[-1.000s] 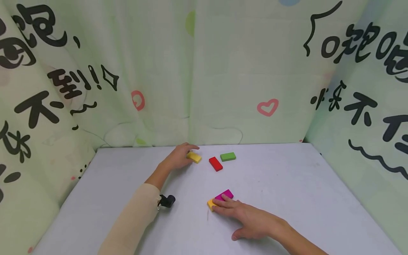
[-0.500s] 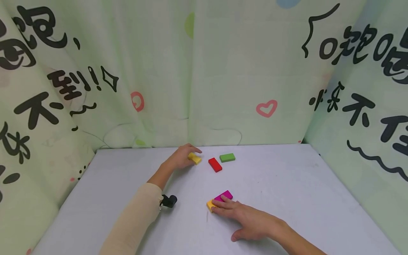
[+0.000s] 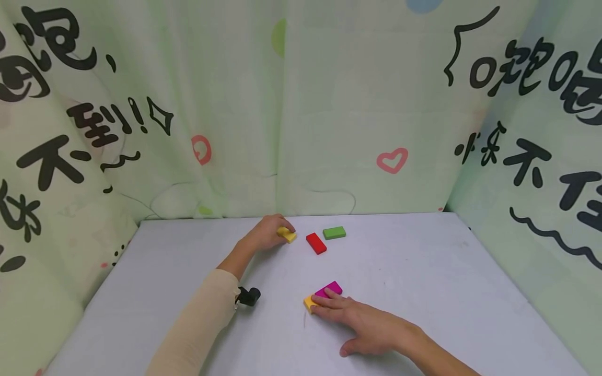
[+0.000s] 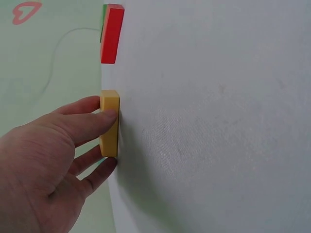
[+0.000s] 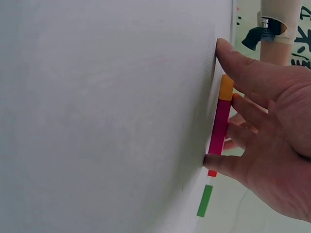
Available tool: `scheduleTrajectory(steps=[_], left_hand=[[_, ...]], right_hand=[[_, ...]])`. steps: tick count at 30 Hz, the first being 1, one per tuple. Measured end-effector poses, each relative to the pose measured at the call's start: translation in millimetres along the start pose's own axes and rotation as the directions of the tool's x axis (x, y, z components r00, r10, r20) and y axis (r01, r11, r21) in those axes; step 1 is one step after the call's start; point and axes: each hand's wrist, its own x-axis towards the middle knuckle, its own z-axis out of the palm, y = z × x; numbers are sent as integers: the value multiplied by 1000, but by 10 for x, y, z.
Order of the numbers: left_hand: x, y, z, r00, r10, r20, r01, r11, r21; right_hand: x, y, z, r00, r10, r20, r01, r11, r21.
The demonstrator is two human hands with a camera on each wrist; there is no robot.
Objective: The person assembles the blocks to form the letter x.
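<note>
Toward the back of the white table, my left hand [image 3: 268, 233] pinches a yellow block [image 3: 288, 236]. In the left wrist view its thumb lies on the front face of the yellow block [image 4: 110, 144], with other fingers behind and below. My right hand [image 3: 371, 325] is nearer the front, fingers stretched forward. Its fingertips rest on an orange block [image 3: 308, 302] and a magenta block [image 3: 335, 286], partly covering both. The right wrist view has the orange block [image 5: 226, 88] and magenta block [image 5: 220, 127] end to end, with thumb and little finger spread to the table.
Right of the left hand lie a red block [image 3: 316, 243] and a green block [image 3: 334, 233], close together. Printed curtains [image 3: 329, 120] stand behind and beside the table [image 3: 423, 292]. A black wrist camera [image 3: 249, 296] sticks out from the left sleeve.
The left index finger, stretched out beyond the yellow block before, has come down against it. The right hand and the other blocks stay in place; the head view shifts slightly.
</note>
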Motion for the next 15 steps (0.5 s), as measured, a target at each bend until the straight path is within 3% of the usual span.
scheduleTrajectory(steps=[15], left_hand=[[29,37,-29,1000,14,21,-15,999,40]], right_hand=[[12,4,2,1000,5,7,-5,1000,-3]])
